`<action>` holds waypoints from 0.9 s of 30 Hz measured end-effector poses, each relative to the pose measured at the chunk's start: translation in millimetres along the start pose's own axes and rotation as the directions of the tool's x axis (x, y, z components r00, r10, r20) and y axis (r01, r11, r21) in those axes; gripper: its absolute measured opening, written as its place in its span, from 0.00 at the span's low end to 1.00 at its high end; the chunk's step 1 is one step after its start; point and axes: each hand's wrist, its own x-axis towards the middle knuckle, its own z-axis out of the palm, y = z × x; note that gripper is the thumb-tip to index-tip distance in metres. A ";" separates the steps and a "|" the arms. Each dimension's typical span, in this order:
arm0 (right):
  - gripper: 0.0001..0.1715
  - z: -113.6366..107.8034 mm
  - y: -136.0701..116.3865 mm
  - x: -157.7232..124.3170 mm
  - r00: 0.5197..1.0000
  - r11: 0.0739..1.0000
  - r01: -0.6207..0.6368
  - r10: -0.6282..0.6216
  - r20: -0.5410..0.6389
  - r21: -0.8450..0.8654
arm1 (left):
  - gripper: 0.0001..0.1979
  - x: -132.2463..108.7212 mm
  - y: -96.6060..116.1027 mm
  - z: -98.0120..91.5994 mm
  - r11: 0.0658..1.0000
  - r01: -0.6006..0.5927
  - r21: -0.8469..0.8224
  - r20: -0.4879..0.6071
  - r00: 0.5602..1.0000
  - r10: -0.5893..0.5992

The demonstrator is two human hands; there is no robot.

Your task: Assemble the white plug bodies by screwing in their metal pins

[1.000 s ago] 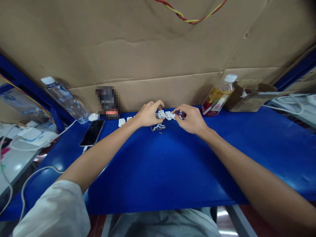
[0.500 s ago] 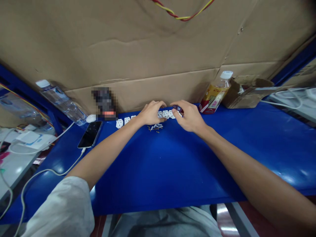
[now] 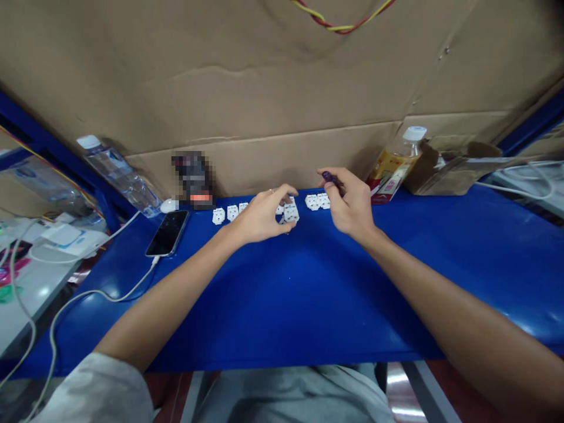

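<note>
One white block (image 3: 291,211), near the frame's centre, now stands apart from the two white blocks (image 3: 318,202) to its right, apparently singled out for handling. The left hand (image 3: 268,215) clamps it between thumb and fingertips. The right hand (image 3: 351,200), now higher, keeps its fingers closed around a dark purple handle (image 3: 328,176).

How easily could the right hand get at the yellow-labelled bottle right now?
Probably yes, easily: the bottle stands close by, to the right of the right hand, and nothing visible blocks the way. The dark purple tool held there might need setting down first.
</note>
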 end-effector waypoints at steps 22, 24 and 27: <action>0.18 13.5 -58.9 -44.7 0.931 0.887 -0.155 -0.015 0.364 0.434 | 0.18 -70.7 0.9 15.5 0.973 0.121 -0.196 -0.036 0.991 -0.131; 0.18 13.6 -60.1 -44.8 0.936 0.894 -0.143 -0.017 0.351 0.425 | 0.18 -70.6 0.8 15.6 0.974 0.121 -0.194 -0.038 0.991 -0.130; 0.19 14.7 -60.9 -45.6 0.939 0.898 -0.135 -0.019 0.344 0.418 | 0.17 -70.6 0.5 16.0 0.975 0.119 -0.189 -0.037 0.991 -0.128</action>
